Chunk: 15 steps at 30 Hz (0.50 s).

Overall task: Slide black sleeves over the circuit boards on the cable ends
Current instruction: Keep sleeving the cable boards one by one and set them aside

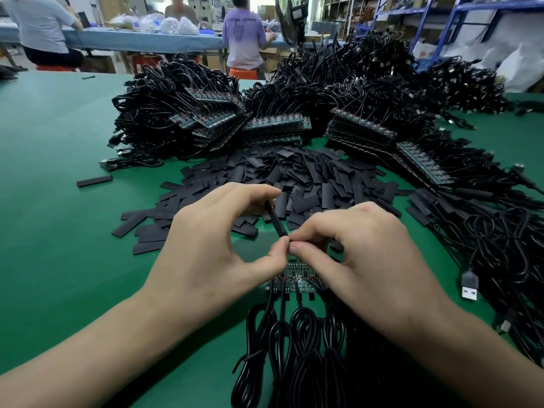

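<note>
A single black sleeve [276, 219] stands tilted in the air just above the near middle of the desk [59, 201], its upper end leaning away to the left. The left hand [212, 248] grasps it lengthwise: the bent forefinger caps the upper end and the thumb presses at the lower end. The right hand [362, 260] meets it there, thumb and forefinger pinching the sleeve's lower end, the other fingers curled under the palm. Both thumbs touch at that spot.

Right below the hands lies a row of circuit boards [297, 278], green with small dark parts and red wire ends, partly hidden by the right hand. From their near edge black cables [294, 348] run toward the person in tied coils.

Beyond the hands a loose pile of sleeves [309, 178] spreads flat across the green desk, and one lone sleeve [94, 181] lies apart to the left. Behind the pile sit stacked board strips [276, 125], each with its wires trailing back into tall cable heaps [368, 69]. More cables lie along the right side, where a USB plug [469, 285] rests beside them.

Farther back, people [243, 33] sit at a long blue table, near a black fan [290, 19] and blue shelving [441, 19]
</note>
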### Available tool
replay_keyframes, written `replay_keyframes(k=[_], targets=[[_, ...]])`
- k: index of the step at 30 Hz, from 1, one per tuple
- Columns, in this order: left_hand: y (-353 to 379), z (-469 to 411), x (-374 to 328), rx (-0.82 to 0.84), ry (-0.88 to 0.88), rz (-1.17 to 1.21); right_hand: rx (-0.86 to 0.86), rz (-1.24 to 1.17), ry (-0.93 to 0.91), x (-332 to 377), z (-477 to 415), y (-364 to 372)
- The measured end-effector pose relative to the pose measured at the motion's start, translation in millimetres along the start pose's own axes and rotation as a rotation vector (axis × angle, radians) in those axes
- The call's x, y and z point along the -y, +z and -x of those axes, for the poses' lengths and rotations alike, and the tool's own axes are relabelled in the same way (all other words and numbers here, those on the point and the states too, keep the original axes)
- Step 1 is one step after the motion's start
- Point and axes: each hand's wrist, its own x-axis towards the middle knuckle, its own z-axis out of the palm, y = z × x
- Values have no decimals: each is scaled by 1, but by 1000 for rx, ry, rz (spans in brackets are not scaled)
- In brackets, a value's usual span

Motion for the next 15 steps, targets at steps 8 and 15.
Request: replay_keyframes(k=[8,15], targets=[[2,0,2,-31,-4,26,-22,-5,10,0,1,2],[-4,-2,8,18,-4,66,-17,-102,57,-6,0,3]])
